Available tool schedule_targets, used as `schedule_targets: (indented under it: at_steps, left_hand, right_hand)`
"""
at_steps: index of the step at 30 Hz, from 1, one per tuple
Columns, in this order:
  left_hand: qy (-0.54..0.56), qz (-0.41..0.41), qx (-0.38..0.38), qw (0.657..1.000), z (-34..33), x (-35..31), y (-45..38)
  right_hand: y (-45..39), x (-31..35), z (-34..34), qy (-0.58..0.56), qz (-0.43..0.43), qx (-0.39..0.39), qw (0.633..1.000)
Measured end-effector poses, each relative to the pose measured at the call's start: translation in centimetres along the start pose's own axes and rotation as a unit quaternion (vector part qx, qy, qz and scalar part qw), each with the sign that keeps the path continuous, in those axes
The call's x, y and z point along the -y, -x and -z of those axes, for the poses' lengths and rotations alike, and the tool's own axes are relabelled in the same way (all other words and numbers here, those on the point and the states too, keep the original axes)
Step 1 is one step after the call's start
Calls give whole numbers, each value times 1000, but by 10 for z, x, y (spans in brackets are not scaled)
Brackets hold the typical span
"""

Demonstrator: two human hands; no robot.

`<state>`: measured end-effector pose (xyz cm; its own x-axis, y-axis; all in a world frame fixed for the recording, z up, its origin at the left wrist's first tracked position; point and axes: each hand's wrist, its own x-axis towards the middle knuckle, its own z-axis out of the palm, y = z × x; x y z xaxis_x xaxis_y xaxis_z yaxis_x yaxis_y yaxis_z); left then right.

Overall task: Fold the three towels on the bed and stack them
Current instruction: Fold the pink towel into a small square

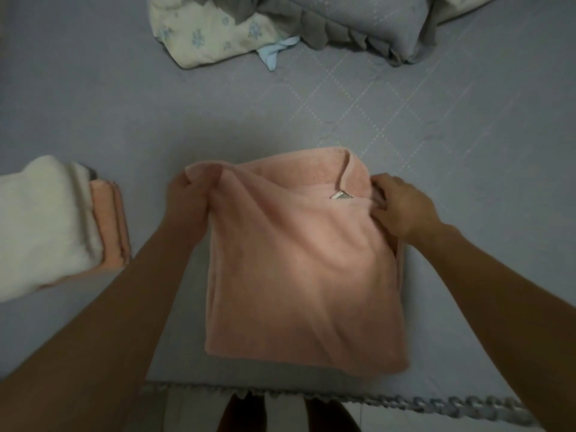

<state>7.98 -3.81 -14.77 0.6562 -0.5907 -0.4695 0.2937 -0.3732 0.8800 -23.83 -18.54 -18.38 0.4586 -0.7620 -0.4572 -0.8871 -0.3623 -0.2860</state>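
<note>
A pink towel (299,269) lies partly folded on the grey-blue bed (436,145), close to its near edge. My left hand (187,198) grips the top layer's far left corner, lifted a little off the lower layer. My right hand (402,207) pinches the same layer at its far right edge, beside a small white label (340,194). To the left sits a stack of two folded towels: a white one (40,226) on top of a pink-orange one (112,222).
At the far side lie a cream floral cloth (212,35), a pale blue scrap (274,51) and a grey frilled pillow (358,26). The bed's frilled near edge (405,403) runs along the bottom, with my legs and the floor below it.
</note>
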Motion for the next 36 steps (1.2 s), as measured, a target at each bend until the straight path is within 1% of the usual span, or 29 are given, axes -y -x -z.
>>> schedule_targets:
  at_steps: [1,2,3,4,5,6,7,8,9,11,13,15,16,17,19,20,21,24,26,28,31,33,35,36]
  left_hand:
    - [66,-7,-1,998,1,-4,-5]
    - [102,-6,-2,995,2,-6,-10]
    - [111,6,-3,994,3,-5,-14]
    - [91,31,-4,995,2,-1,-16]
    - [38,63,-2,997,1,5,-17]
    - [-40,91,11,995,0,15,-18]
    - [-119,109,28,987,0,25,-17]
    - [-180,114,38,976,-1,33,-15]
    - [-211,104,32,971,-2,38,-14]
    - [-206,77,-9,975,-3,39,-15]
    - [-169,63,-40,983,-3,35,-19]
    - [-117,82,-29,989,-2,35,-23]
    - [-106,95,-8,990,-1,37,-22]
    - [-119,104,12,987,0,40,-18]
    - [-187,103,36,976,2,46,-10]
    - [-207,99,43,972,3,48,-7]
    - [-207,97,47,972,2,51,-4]
    - [-206,71,33,976,1,49,-1]
    - [-203,42,19,978,0,44,-2]
    - [-178,18,-5,984,-2,36,-7]
    - [-164,-3,-47,985,-5,29,-19]
    - [-191,7,-42,981,-4,33,-24]
    - [-227,38,-20,973,-1,40,-22]
    - [-239,55,-14,969,1,43,-20]
  right_hand:
    - [-1,-5,3,-22,4,3,1000]
    - [-1,-11,6,-45,9,3,999]
    - [0,-19,9,-65,11,-1,998]
    - [2,-27,11,-78,7,-8,997]
    - [5,-36,12,-86,-4,-17,996]
    - [9,-44,11,-94,-22,-29,995]
    - [13,-51,9,-100,-47,-42,993]
    - [16,-55,6,-100,-72,-57,991]
    - [19,-56,5,-95,-87,-72,989]
    - [19,-49,5,-96,-77,-96,988]
    - [13,-31,12,-116,-36,-141,983]
    - [-1,-7,17,-123,-4,-180,976]
    - [-8,6,17,-113,-5,-175,978]
    - [-16,20,16,-86,-19,-154,984]
    - [-27,41,9,-5,-64,-89,994]
    - [-32,47,5,15,-84,-72,994]
    - [-35,49,4,11,-102,-69,992]
    - [-44,38,19,-88,-168,-88,978]
    - [-48,21,39,-138,-197,-126,962]
    - [-52,1,60,-153,-202,-169,953]
    - [-56,-29,78,-170,-176,-187,951]
    - [-48,-39,74,-184,-173,-193,948]
    - [-30,-40,56,-205,-193,-203,938]
    - [-17,-38,42,-224,-209,-193,932]
